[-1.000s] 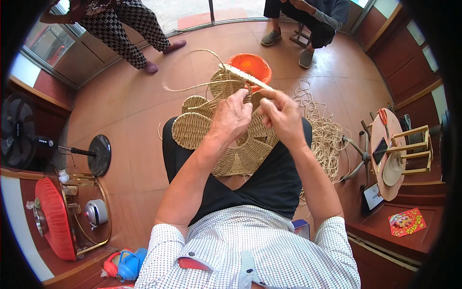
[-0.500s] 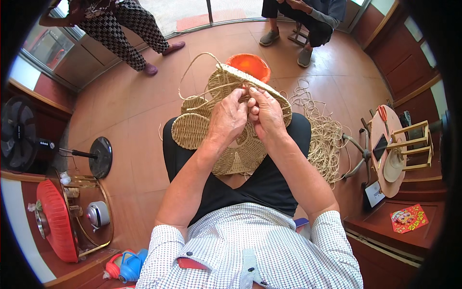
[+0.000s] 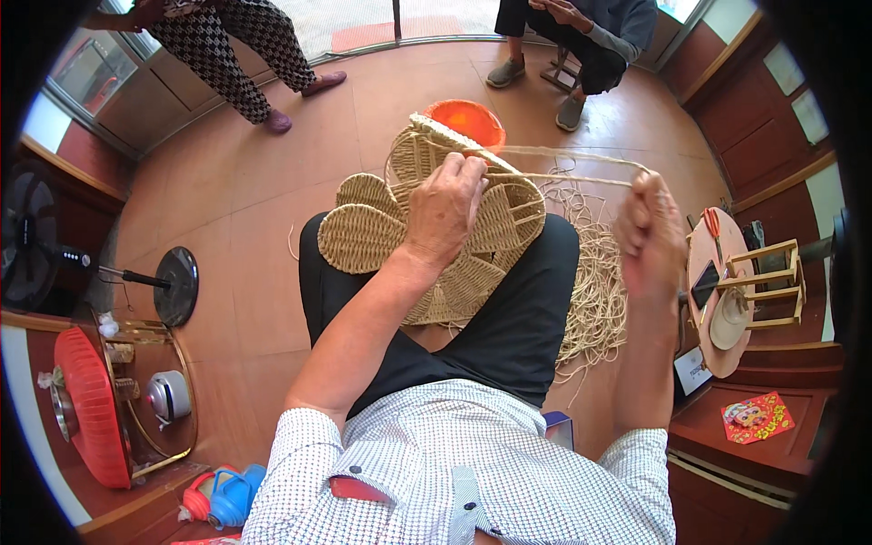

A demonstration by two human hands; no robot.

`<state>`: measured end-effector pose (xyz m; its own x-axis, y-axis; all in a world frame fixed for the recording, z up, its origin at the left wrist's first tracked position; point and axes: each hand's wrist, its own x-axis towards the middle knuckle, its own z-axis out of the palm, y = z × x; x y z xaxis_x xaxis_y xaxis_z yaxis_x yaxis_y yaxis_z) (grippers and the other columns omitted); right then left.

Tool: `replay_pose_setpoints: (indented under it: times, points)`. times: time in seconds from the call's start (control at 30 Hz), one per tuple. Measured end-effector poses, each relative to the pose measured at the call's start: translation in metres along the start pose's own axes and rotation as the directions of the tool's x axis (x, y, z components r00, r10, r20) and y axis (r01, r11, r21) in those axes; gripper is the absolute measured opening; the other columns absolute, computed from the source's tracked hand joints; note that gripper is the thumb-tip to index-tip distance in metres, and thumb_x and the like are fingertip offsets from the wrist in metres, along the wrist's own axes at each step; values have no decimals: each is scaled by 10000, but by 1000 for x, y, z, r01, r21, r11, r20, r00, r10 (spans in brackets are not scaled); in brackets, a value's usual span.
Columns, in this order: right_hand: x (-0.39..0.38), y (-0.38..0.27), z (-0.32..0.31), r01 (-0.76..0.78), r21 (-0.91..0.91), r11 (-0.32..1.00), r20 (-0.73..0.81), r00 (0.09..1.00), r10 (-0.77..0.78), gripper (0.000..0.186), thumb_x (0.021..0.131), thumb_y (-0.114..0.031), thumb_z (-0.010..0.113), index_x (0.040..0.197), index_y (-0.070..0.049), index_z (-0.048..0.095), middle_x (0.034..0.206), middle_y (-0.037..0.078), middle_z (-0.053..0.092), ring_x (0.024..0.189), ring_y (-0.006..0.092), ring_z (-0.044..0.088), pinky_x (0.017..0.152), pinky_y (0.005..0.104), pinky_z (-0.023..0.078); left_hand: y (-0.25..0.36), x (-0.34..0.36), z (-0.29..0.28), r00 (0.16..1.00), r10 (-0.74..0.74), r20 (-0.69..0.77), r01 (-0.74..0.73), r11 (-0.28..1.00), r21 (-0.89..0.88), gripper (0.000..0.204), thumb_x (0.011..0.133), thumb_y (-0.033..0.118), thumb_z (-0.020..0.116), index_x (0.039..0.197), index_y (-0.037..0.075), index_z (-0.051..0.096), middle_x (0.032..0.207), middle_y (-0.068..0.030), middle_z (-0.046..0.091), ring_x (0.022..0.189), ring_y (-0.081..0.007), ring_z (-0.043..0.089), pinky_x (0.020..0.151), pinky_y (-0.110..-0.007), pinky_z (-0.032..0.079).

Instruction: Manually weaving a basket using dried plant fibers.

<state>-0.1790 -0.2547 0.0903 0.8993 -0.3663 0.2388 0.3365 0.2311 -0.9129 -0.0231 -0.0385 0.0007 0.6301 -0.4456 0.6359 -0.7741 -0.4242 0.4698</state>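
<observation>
Tan woven-straw piece with petal-shaped lobes (image 3: 359, 238): propped on the seated person's black trousers (image 3: 536, 313).

Looks light, semi-stiff, rough enough not to slip. Lobes probably flex if squeezed, so I'd hold it by the thick pale rim (image 3: 443, 134). No clear single long axis; rim slants from far left to near right, two lobes point to the person's left. Left hand (image 3: 443, 207) is bent over the piece near the rim; its fingertips' grip is hidden, can't tell what they pinch. Right hand (image 3: 652, 222), blurred, is curled tight out to the right, pinching a pale tan twisted cord (image 3: 563, 177), two strands stretching back toward the left hand. Loose tangled cord heap (image 3: 595, 295) on floor beside the right knee; round orange tub (image 3: 465, 116) just beyond the rim.
</observation>
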Motion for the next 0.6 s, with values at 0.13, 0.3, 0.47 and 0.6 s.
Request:
replay_pose_setpoints:
  times: [0.13,0.3,0.47,0.6]
  points:
    - [-7,-13,-27,-113,179,977,-64,990,126,269,1189,-317,548,1147,-61,618,775,-67,451,598,12,357,491,194,316,1,-2,0,1000,21,-13,-22,997,-77,133,985,118,770,1082,97,681,996,-94,666,903,-327,747,762,-462,605]
    - [7,-13,-50,-117,495,861,-15,990,143,273,1196,-301,532,1138,-46,608,776,-51,433,592,30,339,498,192,319,-3,-5,-2,999,35,-34,-39,991,-130,141,973,90,776,1075,97,680,984,-91,665,896,-323,746,758,-461,606]
    - [11,21,-82,-164,547,821,-116,956,268,270,1173,-291,585,1046,-55,622,694,-66,378,533,48,300,456,217,286,-5,-6,1,998,50,-39,-54,990,-128,136,968,81,771,1060,93,672,983,-92,665,893,-321,746,753,-456,606]
    - [-8,51,-109,-255,527,811,-266,857,442,262,1072,-219,696,852,-152,570,634,-81,347,489,54,289,423,241,248,-8,-7,4,996,72,-47,-76,993,-88,118,973,64,752,1049,90,666,983,-95,665,892,-327,743,750,-457,607]
